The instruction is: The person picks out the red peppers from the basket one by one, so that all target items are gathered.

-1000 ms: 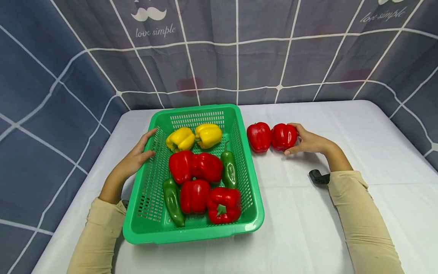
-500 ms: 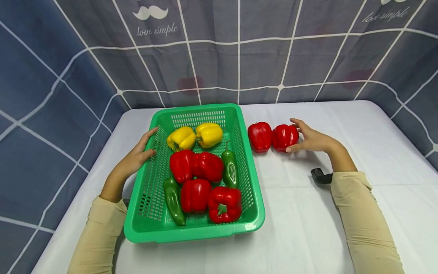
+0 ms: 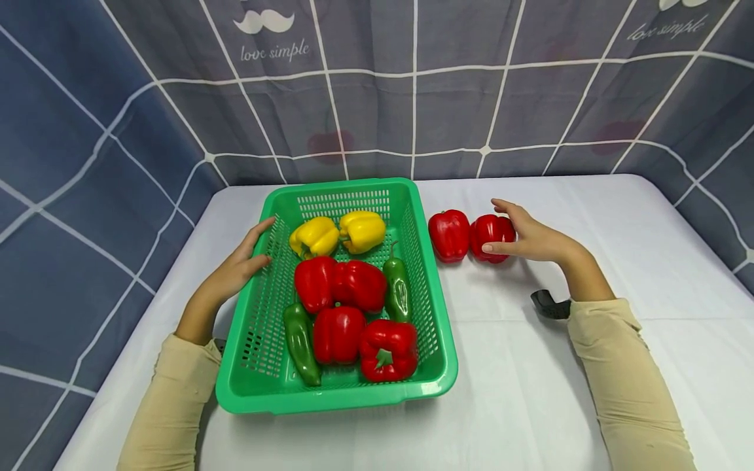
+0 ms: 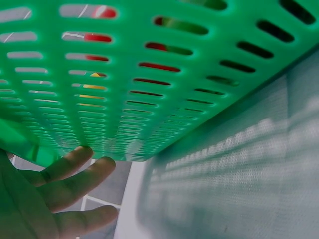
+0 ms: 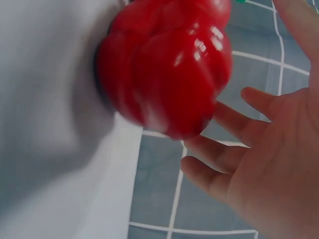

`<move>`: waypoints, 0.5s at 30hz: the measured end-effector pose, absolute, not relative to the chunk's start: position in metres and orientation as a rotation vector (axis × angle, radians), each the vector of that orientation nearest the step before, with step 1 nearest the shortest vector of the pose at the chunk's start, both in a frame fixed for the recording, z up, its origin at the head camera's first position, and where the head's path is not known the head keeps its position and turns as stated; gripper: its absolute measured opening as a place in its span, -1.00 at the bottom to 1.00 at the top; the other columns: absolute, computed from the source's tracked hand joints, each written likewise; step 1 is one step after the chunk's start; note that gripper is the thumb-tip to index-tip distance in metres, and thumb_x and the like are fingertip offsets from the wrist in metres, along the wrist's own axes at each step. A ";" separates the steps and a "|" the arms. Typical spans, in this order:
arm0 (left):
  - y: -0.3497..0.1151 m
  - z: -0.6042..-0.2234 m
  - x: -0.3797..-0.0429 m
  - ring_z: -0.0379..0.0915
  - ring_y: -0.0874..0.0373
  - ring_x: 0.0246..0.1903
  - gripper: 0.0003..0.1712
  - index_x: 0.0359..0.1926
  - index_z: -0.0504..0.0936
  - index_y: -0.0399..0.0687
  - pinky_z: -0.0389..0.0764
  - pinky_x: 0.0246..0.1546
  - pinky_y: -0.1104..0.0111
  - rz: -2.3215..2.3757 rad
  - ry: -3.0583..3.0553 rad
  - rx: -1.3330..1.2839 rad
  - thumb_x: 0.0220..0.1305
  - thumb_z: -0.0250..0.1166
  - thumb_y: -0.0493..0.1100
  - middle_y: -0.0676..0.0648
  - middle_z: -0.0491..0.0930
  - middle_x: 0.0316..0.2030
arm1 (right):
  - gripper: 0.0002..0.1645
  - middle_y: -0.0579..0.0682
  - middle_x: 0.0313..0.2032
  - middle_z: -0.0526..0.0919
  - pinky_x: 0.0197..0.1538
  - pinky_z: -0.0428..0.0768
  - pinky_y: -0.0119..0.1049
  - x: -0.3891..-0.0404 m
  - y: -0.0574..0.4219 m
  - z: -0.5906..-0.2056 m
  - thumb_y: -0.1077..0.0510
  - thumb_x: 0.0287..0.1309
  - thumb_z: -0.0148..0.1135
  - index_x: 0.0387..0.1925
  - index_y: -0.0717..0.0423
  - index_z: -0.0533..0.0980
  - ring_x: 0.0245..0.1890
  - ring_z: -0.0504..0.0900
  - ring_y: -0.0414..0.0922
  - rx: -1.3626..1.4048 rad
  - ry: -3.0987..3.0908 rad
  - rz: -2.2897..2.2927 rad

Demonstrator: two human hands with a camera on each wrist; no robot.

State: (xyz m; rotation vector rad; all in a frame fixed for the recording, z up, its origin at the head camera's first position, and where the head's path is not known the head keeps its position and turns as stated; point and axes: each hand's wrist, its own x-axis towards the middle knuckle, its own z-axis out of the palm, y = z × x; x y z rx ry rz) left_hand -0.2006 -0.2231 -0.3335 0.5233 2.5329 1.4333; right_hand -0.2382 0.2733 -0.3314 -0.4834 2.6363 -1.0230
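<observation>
A red bell pepper (image 3: pixel 492 237) lies on the white cloth, with a second red bell pepper (image 3: pixel 449 235) touching its left side. My right hand (image 3: pixel 535 241) hovers over the right one, fingers spread and loose; the thumb crosses its front. In the right wrist view, this pepper (image 5: pixel 164 74) sits beside the relaxed fingers (image 5: pixel 209 179); light contact there is hard to tell. My left hand (image 3: pixel 237 267) rests at the left rim of a green basket (image 3: pixel 440 386). The left wrist view has several straight fingers (image 4: pixel 79 184) outside the slotted wall.
Inside the basket lie two yellow bell peppers (image 3: pixel 362 231), several red bell peppers (image 3: pixel 338 335) and two green chili peppers (image 3: pixel 302 343). A dark checked curtain (image 3: pixel 448 111) hangs behind the white-covered table (image 3: pixel 518 392) and along its sides.
My right hand has loosened from the right red pepper, its fingers lifting and spreading while the thumb shifts left across it. The left hand stays at the rim. The view shifts slightly.
</observation>
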 end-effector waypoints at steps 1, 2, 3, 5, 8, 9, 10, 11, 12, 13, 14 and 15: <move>-0.223 -0.334 -0.201 -0.39 -0.15 0.36 -0.16 0.42 -0.24 -0.03 -0.23 0.23 -0.21 1.434 2.534 0.523 0.16 -0.10 -0.34 -0.14 -0.35 0.42 | 0.08 0.24 0.32 -0.02 0.21 0.19 0.19 -0.238 0.272 -0.330 0.01 0.01 0.27 0.38 0.16 -0.17 0.29 0.03 0.18 -0.485 2.643 -1.021; -0.223 -0.333 -0.201 -0.38 -0.14 0.36 -0.16 0.42 -0.23 -0.03 -0.23 0.23 -0.21 1.435 2.533 0.522 0.15 -0.10 -0.34 -0.14 -0.34 0.42 | 0.08 0.23 0.32 -0.02 0.20 0.21 0.18 -0.237 0.270 -0.329 0.00 0.01 0.27 0.38 0.16 -0.17 0.29 0.03 0.17 -0.488 2.653 -1.015; -0.223 -0.333 -0.201 -0.38 -0.14 0.36 -0.16 0.42 -0.23 -0.03 -0.23 0.23 -0.21 1.436 2.533 0.522 0.15 -0.10 -0.34 -0.14 -0.34 0.42 | 0.09 0.23 0.32 -0.02 0.20 0.22 0.19 -0.236 0.268 -0.328 -0.02 0.01 0.27 0.39 0.15 -0.17 0.28 0.04 0.17 -0.489 2.661 -1.011; -0.223 -0.333 -0.202 -0.37 -0.13 0.35 -0.16 0.42 -0.23 -0.02 -0.22 0.23 -0.20 1.442 2.529 0.520 0.15 -0.10 -0.34 -0.13 -0.34 0.42 | 0.10 0.22 0.32 -0.02 0.19 0.24 0.18 -0.234 0.264 -0.325 -0.04 0.01 0.27 0.39 0.13 -0.17 0.28 0.04 0.17 -0.491 2.678 -1.006; -0.223 -0.334 -0.202 -0.36 -0.12 0.35 -0.16 0.43 -0.23 -0.01 -0.21 0.24 -0.19 1.451 2.521 0.517 0.15 -0.10 -0.34 -0.12 -0.35 0.42 | 0.11 0.19 0.33 -0.03 0.21 0.20 0.18 -0.231 0.257 -0.321 -0.07 0.00 0.27 0.40 0.09 -0.17 0.29 0.01 0.14 -0.498 2.699 -0.998; -0.223 -0.334 -0.202 -0.37 -0.12 0.35 -0.16 0.43 -0.23 -0.01 -0.21 0.24 -0.19 1.450 2.522 0.516 0.16 -0.10 -0.34 -0.11 -0.35 0.42 | 0.11 0.18 0.33 -0.04 0.22 0.19 0.17 -0.229 0.254 -0.319 -0.08 0.00 0.27 0.40 0.07 -0.18 0.30 -0.01 0.13 -0.504 2.701 -1.003; -0.223 -0.334 -0.202 -0.38 -0.12 0.36 -0.16 0.43 -0.23 -0.01 -0.22 0.24 -0.19 1.451 2.521 0.517 0.16 -0.10 -0.34 -0.11 -0.35 0.42 | 0.10 0.17 0.34 -0.04 0.23 0.17 0.17 -0.228 0.251 -0.318 -0.07 0.00 0.27 0.40 0.06 -0.17 0.31 -0.02 0.12 -0.515 2.704 -1.009; -0.223 -0.334 -0.202 -0.38 -0.12 0.36 -0.16 0.43 -0.23 -0.01 -0.23 0.24 -0.19 1.451 2.522 0.517 0.16 -0.10 -0.34 -0.11 -0.35 0.42 | 0.10 0.15 0.34 -0.04 0.24 0.16 0.16 -0.227 0.248 -0.317 -0.07 0.01 0.26 0.40 0.05 -0.17 0.31 -0.02 0.11 -0.527 2.706 -1.016; -0.223 -0.334 -0.202 -0.39 -0.12 0.36 -0.16 0.43 -0.23 -0.02 -0.23 0.24 -0.19 1.450 2.523 0.517 0.16 -0.10 -0.34 -0.11 -0.35 0.42 | 0.09 0.14 0.34 -0.04 0.25 0.15 0.16 -0.225 0.245 -0.316 -0.06 0.01 0.27 0.40 0.04 -0.17 0.32 -0.03 0.09 -0.542 2.710 -1.022; -0.223 -0.334 -0.201 -0.39 -0.12 0.36 -0.16 0.43 -0.23 -0.02 -0.24 0.24 -0.19 1.448 2.526 0.518 0.16 -0.10 -0.34 -0.11 -0.35 0.42 | 0.09 0.13 0.34 -0.05 0.25 0.15 0.16 -0.224 0.242 -0.315 -0.05 0.01 0.27 0.40 0.02 -0.16 0.32 -0.04 0.09 -0.559 2.713 -1.028; -0.223 -0.334 -0.201 -0.38 -0.12 0.36 -0.16 0.43 -0.23 -0.02 -0.23 0.24 -0.19 1.451 2.524 0.518 0.16 -0.11 -0.34 -0.11 -0.35 0.42 | 0.08 0.12 0.34 -0.05 0.25 0.15 0.16 -0.222 0.239 -0.315 -0.05 0.01 0.27 0.40 0.01 -0.16 0.32 -0.03 0.08 -0.576 2.716 -1.036; -0.223 -0.335 -0.201 -0.36 -0.12 0.35 -0.16 0.43 -0.23 -0.02 -0.23 0.24 -0.18 1.455 2.522 0.517 0.16 -0.11 -0.35 -0.12 -0.35 0.42 | 0.08 0.12 0.34 -0.04 0.24 0.16 0.17 -0.220 0.235 -0.314 -0.04 0.00 0.27 0.40 0.00 -0.16 0.32 -0.02 0.08 -0.596 2.720 -1.040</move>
